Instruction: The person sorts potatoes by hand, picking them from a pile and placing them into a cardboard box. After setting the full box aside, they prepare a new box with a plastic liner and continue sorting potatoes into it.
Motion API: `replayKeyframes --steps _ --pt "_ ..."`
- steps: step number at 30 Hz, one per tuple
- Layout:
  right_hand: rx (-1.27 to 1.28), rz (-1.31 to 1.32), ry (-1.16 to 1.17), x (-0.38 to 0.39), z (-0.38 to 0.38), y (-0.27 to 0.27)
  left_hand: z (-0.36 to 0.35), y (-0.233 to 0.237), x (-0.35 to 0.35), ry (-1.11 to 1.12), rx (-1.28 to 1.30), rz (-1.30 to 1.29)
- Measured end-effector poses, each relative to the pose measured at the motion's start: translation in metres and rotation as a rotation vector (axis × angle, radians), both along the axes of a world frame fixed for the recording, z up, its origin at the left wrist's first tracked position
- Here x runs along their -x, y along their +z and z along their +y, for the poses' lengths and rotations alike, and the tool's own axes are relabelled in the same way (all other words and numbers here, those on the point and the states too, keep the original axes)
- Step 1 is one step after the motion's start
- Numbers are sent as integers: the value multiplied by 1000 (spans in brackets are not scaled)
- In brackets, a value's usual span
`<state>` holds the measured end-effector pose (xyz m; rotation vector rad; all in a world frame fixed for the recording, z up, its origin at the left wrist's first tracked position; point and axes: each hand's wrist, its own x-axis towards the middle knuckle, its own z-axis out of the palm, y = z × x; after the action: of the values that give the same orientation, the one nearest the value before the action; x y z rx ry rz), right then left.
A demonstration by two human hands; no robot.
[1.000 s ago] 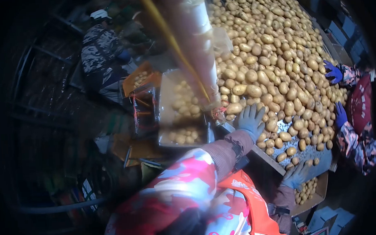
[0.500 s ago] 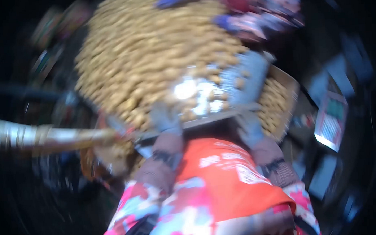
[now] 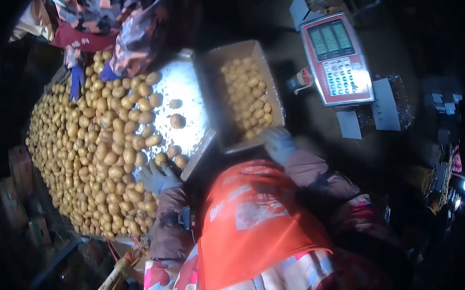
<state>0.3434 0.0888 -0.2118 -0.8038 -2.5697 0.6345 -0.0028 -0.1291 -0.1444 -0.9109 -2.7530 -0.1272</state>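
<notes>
My left hand [image 3: 160, 177], in a grey-blue glove, rests at the near edge of the potato heap with its fingers spread. Several loose potatoes [image 3: 177, 121] lie by it on the shiny metal tray [image 3: 188, 90]. My right hand [image 3: 279, 144], gloved alike, is at the near right corner of a cardboard box [image 3: 212, 68], fingers stretched over the rim. Inside that box, smaller potatoes [image 3: 247, 95] are piled. The large heap of potatoes [image 3: 108, 155] spreads over the left side.
Across the heap a co-worker in a patterned jacket [image 3: 134, 40] reaches in with purple gloves [image 3: 76, 82]. A digital scale [image 3: 338, 62] with a lit display stands to the right. Flattened box flaps [image 3: 385, 104] lie beyond it. A pole [image 3: 109, 282] is at lower left.
My view has turned to the right, so the box and scale sit nearer the middle. My right hand has come from the tray edge to the box corner. The blur has eased.
</notes>
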Motion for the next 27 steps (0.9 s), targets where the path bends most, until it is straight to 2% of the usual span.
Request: replayKeyframes --steps 4,6,11,12,14,16,18,20,22,24,25,27 --pt "-21 -38 -58 -16 25 0 0 2 -1 16 32 38" --pt "-10 -43 -3 -10 42 -10 0 1 0 23 42 37" --pt "-47 -70 127 45 110 -28 0 4 -2 10 38 -9" --pt "-41 -71 135 61 127 -34 4 12 -2 32 39 -88" --pt "-4 -141 86 92 165 -61 2 8 -1 33 31 -76" --pt "151 -287 -76 129 196 -71 0 2 -1 44 13 -72" --pt "247 -238 -265 160 234 -117 0 2 1 40 17 -90" --pt "323 -383 -350 185 254 -127 -3 -3 3 32 24 -77" --pt "133 -689 -252 196 252 -129 -4 -5 6 7 -9 -87" --pt "-226 -1022 5 200 226 -115 -4 -5 5 9 -29 -87" --pt "-365 -1125 118 200 215 -106 -5 -6 6 -7 -16 -75" --pt "-403 -1186 208 199 207 -83 -8 -9 8 -18 -25 -70"
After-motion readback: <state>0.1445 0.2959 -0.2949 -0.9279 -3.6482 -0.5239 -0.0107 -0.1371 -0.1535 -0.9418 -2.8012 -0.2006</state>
